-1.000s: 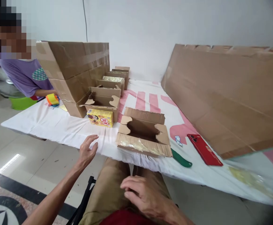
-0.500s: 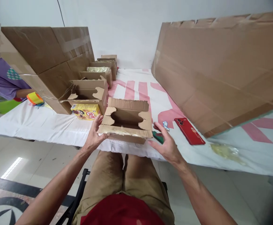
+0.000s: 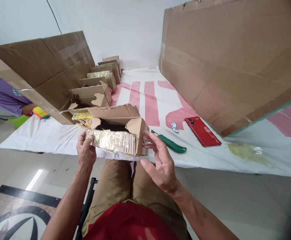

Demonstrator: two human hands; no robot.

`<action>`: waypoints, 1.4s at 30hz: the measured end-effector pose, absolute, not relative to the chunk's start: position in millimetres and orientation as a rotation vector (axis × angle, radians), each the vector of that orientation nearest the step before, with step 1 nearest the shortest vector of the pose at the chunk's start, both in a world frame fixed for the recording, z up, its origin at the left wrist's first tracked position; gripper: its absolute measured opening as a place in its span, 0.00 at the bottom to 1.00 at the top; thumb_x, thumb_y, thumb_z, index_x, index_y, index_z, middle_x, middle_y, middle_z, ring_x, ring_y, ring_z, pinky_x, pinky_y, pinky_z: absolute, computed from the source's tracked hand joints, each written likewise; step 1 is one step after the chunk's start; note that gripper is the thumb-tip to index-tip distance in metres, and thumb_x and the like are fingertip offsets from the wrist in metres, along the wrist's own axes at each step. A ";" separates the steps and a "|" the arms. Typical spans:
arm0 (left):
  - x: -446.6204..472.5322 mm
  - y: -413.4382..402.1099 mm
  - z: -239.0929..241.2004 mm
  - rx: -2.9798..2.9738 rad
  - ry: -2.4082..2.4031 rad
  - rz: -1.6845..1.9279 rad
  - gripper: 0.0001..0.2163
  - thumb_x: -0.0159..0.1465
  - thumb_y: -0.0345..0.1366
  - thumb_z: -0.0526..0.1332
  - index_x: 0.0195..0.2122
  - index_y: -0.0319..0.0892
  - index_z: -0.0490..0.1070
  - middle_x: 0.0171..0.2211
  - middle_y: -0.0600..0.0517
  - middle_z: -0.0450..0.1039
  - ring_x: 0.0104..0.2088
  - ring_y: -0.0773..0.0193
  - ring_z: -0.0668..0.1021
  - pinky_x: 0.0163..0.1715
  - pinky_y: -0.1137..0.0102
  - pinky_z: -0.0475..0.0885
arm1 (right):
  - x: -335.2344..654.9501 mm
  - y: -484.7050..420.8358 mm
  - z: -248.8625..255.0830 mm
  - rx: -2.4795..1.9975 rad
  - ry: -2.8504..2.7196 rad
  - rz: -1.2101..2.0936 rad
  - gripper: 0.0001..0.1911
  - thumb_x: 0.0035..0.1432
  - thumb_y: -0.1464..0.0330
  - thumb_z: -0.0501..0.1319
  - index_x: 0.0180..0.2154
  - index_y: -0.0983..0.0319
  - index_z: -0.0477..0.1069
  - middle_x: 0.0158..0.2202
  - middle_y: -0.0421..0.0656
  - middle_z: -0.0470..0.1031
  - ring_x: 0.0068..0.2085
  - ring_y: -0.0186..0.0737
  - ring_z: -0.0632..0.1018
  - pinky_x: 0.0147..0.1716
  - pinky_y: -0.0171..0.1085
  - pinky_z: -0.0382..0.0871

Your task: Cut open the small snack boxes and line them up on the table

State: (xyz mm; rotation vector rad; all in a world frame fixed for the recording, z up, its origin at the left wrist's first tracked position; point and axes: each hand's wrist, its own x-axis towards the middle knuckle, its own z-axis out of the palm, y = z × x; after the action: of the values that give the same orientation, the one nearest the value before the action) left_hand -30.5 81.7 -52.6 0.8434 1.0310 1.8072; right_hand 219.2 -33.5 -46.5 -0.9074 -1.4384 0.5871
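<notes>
A small open cardboard box (image 3: 142, 136) sits tilted at the table's front edge, its back flap raised and its inside dark. Shiny clear tape covers its front flap (image 3: 112, 140), which is folded outward. My left hand (image 3: 86, 150) grips the left end of that flap, thumb on top. At the box's right side is my right hand (image 3: 160, 160), fingers spread and fingertips close to the cardboard; whether they touch it I cannot tell. Just beyond those fingers lies a green-handled tool (image 3: 172, 144), partly hidden by the hand. A yellow printed carton (image 3: 81, 119) stands behind the box's left side.
Several cardboard boxes (image 3: 102, 90) line the left, against a tall cardboard panel (image 3: 60, 63). Another large panel (image 3: 225, 63) stands at right. A red phone (image 3: 202, 131) and crumpled clear plastic (image 3: 247, 153) lie at right. A person in a purple sleeve (image 3: 4, 96) is at far left.
The box has shifted left and turned, now showing its taped front flap and right side. My left hand moved left with it. More of the green-handled tool shows.
</notes>
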 end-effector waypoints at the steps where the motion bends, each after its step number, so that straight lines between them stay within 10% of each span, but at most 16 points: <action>1: -30.5 77.6 -52.1 0.834 1.054 1.820 0.21 0.46 0.37 0.74 0.42 0.43 0.76 0.38 0.54 0.79 0.36 0.67 0.79 0.40 0.73 0.74 | 222.4 -34.7 -45.9 -0.886 -1.440 0.630 0.37 0.65 0.67 0.63 0.72 0.52 0.54 0.69 0.49 0.65 0.65 0.52 0.72 0.60 0.51 0.73; 10: -21.6 59.4 -48.4 0.789 1.194 1.849 0.22 0.44 0.35 0.76 0.41 0.42 0.78 0.36 0.54 0.80 0.35 0.68 0.80 0.40 0.73 0.75 | 242.8 -30.5 -52.8 -0.929 -1.475 0.719 0.38 0.64 0.67 0.63 0.72 0.55 0.53 0.69 0.50 0.67 0.68 0.53 0.69 0.69 0.58 0.61; 21: -16.0 67.7 -59.1 0.931 1.289 1.822 0.23 0.47 0.39 0.75 0.45 0.41 0.77 0.40 0.52 0.81 0.37 0.67 0.80 0.44 0.71 0.75 | 269.7 -16.7 -85.4 -1.206 -1.247 0.523 0.13 0.63 0.69 0.61 0.49 0.57 0.77 0.47 0.44 0.84 0.47 0.44 0.82 0.50 0.45 0.75; 42: -13.4 66.4 -73.5 1.005 1.318 1.780 0.23 0.59 0.48 0.71 0.52 0.43 0.77 0.49 0.48 0.81 0.52 0.58 0.81 0.59 0.64 0.73 | 239.9 26.4 -96.5 -1.258 -1.308 0.428 0.07 0.60 0.69 0.60 0.31 0.56 0.75 0.39 0.45 0.84 0.41 0.44 0.83 0.39 0.41 0.77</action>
State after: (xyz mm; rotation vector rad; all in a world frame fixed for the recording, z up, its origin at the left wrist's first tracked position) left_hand -13.4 66.4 -73.5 1.0048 1.3183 1.7795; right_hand 239.9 26.4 -96.5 -1.2580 -1.3077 0.4282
